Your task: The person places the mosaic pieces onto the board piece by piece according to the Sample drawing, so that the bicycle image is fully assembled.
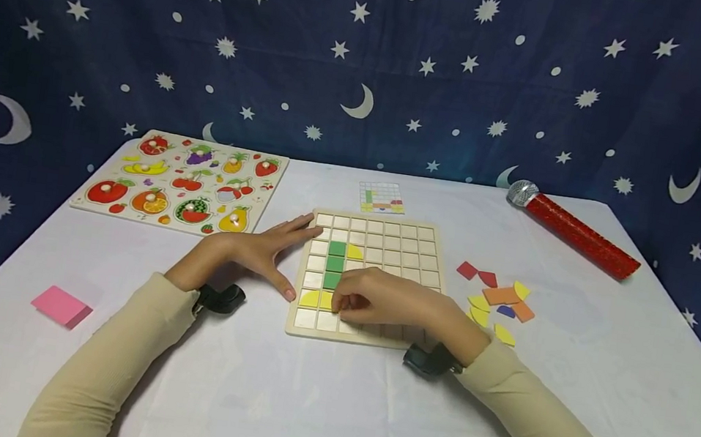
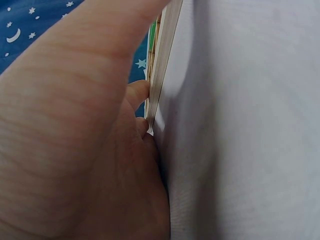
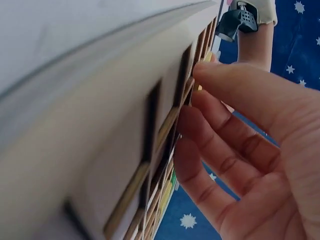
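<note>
A wooden grid board [image 1: 322, 334] lies flat on the table. My left hand [image 1: 260, 249] rests spread at its left edge, thumb and fingertips right at the frame. Over the lower part of the board, my right hand [image 1: 385, 298] has its fingers bent, thumb and index finger pinching at the edge of a yellow piece [image 1: 326, 299], which they partly cover. Left of that sits a yellow quarter-circle piece [image 1: 310, 298]. Several green square pieces [image 1: 334, 264] form a column above, with another yellow quarter-circle [image 1: 355, 252] beside the top one. The right hand hides several cells.
Loose orange [image 1: 500, 295], red [image 1: 466, 269], yellow and blue pieces lie right of the board. A pattern card [image 1: 382, 197] is behind it. A fruit peg puzzle [image 1: 157, 221] lies back left, a red toy microphone [image 1: 581, 238] back right, and a folded pink paper [image 1: 61, 306] front left.
</note>
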`<control>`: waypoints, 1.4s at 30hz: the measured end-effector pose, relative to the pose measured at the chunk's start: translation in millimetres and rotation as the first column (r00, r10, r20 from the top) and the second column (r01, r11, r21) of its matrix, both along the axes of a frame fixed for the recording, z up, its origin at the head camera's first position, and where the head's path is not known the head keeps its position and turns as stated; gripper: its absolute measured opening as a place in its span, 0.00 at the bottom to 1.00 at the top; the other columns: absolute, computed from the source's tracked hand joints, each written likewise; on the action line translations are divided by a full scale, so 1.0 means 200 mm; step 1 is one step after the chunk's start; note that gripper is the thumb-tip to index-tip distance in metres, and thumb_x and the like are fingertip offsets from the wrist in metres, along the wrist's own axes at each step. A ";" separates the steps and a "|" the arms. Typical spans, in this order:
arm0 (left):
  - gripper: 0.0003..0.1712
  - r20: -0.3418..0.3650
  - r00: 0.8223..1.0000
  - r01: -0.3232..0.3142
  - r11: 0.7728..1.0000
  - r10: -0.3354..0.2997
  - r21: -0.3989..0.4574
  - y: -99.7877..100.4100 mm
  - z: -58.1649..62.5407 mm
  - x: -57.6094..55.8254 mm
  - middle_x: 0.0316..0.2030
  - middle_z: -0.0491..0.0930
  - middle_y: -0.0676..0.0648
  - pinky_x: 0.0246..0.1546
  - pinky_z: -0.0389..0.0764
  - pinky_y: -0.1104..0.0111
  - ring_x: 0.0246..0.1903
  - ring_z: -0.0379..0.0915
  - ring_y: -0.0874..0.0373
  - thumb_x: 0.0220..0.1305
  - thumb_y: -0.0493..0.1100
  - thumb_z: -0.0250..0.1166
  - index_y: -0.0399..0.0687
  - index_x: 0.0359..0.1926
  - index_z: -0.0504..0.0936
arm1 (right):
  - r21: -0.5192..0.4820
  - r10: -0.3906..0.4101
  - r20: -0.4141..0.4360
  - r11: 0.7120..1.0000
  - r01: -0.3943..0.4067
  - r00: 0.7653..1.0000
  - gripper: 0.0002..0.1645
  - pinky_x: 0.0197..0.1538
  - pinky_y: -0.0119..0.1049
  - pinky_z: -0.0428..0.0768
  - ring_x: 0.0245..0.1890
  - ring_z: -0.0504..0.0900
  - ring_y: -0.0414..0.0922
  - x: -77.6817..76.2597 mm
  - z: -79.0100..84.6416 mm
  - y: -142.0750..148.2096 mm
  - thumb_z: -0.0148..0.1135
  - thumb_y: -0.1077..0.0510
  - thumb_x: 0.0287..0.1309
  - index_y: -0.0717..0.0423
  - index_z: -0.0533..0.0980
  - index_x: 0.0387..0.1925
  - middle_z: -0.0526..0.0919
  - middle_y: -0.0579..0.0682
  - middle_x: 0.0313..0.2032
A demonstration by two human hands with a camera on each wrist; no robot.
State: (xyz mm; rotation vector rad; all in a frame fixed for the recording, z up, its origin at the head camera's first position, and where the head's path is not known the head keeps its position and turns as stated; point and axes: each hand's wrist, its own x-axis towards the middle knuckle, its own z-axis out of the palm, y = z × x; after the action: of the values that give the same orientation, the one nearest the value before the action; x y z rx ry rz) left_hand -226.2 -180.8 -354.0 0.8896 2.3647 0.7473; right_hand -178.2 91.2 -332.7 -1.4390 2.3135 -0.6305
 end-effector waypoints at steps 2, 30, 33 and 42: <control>0.74 0.001 1.000 0.002 1.000 -0.002 0.001 0.00 0.00 0.00 0.77 0.24 0.44 0.69 0.38 0.38 0.75 0.20 0.43 0.39 0.67 0.78 0.51 0.78 0.42 | 0.004 -0.006 0.011 1.000 0.006 1.000 0.05 0.39 0.26 0.76 0.32 0.74 0.35 0.00 0.01 0.02 0.66 0.60 0.61 0.53 0.83 0.39 0.78 0.41 0.32; 0.73 0.000 1.000 -0.006 1.000 0.006 0.006 0.00 0.00 0.01 0.77 0.25 0.45 0.69 0.38 0.39 0.75 0.21 0.43 0.40 0.62 0.80 0.52 0.78 0.42 | 0.096 -0.269 0.114 0.961 0.259 0.956 0.03 0.39 0.33 0.76 0.32 0.75 0.40 -0.05 0.07 0.52 0.68 0.53 0.59 0.46 0.82 0.32 0.78 0.38 0.28; 0.73 0.001 1.000 0.001 1.000 -0.001 0.009 0.00 0.00 0.00 0.77 0.25 0.45 0.69 0.38 0.39 0.75 0.20 0.43 0.40 0.63 0.79 0.52 0.78 0.42 | 0.128 -0.304 0.129 0.949 0.288 0.944 0.03 0.40 0.34 0.77 0.33 0.75 0.41 -0.06 0.09 0.57 0.69 0.53 0.58 0.46 0.82 0.32 0.79 0.39 0.29; 0.74 -0.005 1.000 0.001 1.000 -0.001 0.007 0.00 0.00 0.00 0.77 0.25 0.44 0.69 0.38 0.39 0.75 0.21 0.43 0.39 0.64 0.79 0.51 0.78 0.42 | 0.229 -0.355 0.243 0.925 0.302 0.903 0.11 0.38 0.34 0.76 0.32 0.73 0.44 -0.08 0.12 0.68 0.76 0.60 0.47 0.52 0.81 0.33 0.77 0.44 0.28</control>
State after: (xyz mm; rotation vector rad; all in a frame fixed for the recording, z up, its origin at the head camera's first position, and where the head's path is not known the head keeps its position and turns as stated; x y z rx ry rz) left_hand -226.0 -180.6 -354.3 0.8968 2.3672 0.7547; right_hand -193.2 227.7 -309.2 -0.8177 2.3285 -0.6406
